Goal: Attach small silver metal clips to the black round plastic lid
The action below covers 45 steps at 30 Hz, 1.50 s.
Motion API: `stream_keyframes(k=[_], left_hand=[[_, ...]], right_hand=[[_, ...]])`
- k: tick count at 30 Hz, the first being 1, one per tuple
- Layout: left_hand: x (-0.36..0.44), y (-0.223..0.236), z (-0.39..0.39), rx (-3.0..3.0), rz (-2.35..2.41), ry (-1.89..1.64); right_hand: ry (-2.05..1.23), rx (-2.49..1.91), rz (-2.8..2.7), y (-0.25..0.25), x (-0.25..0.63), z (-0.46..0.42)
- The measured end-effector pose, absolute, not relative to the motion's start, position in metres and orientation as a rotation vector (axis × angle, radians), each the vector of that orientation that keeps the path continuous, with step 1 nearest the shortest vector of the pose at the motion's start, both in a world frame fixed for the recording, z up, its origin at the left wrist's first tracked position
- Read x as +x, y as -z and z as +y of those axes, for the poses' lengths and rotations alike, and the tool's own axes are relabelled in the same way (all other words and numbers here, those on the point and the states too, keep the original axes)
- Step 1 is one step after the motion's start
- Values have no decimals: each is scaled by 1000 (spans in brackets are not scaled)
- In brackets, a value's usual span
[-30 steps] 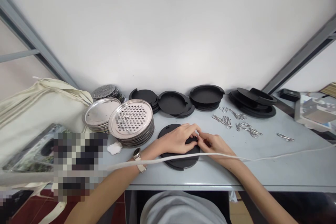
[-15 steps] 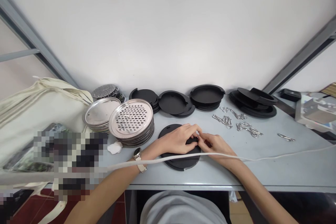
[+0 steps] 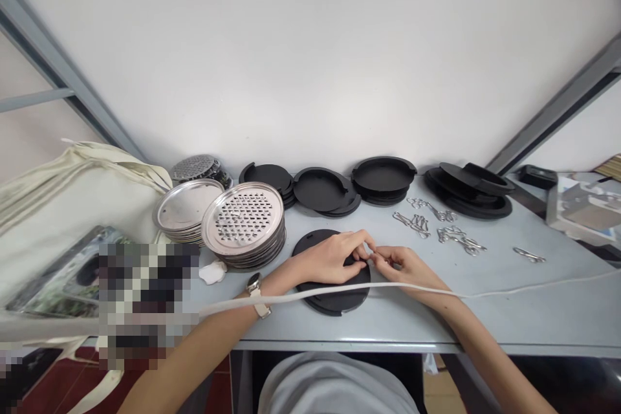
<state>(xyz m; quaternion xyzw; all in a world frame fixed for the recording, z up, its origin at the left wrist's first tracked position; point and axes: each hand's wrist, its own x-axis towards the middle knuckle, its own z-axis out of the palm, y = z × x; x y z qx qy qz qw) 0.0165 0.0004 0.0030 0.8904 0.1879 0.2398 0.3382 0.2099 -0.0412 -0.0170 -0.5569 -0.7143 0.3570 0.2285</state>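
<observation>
A round black plastic disc (image 3: 334, 303) lies flat on the table in front of me, partly covered by my left hand. My left hand (image 3: 334, 257) lies across the disc, its fingers and thumb curled around the right rim. Touching that same edge is my right hand (image 3: 395, 266), with thumb and forefinger pinched together; whatever is between them is too small or hidden to make out. To the left stands a stack of round metal grater plates (image 3: 245, 220). Several small silvery metal clips (image 3: 458, 239) lie to the right of my hands.
Black round trays (image 3: 383, 176) are stacked along the wall, with more black pieces (image 3: 468, 191) at the back right. Plain metal discs (image 3: 189, 207) stand at left beside a cream bag (image 3: 111, 200). A white cord (image 3: 466, 295) crosses in front of my forearms. A clear box (image 3: 582, 204) sits far right.
My right hand has shifted slightly to the right along the disc's edge, its fingers still pinched. My left hand stays nearly in place on the disc.
</observation>
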Motion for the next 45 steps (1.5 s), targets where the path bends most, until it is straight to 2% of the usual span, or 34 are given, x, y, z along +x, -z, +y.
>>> stream_keyframes(k=[19, 30, 45], left_hand=[[18, -4, -2, 2490, 585, -635], [18, -5, -2, 2510, 638, -628], [19, 0, -1, 2498, 646, -680]], right_hand=[[-899, -1414, -2050, 10, 204, -44], [-722, -1553, -2156, 15, 200, -43], [-678, -1597, -2185, 13, 202, -44]])
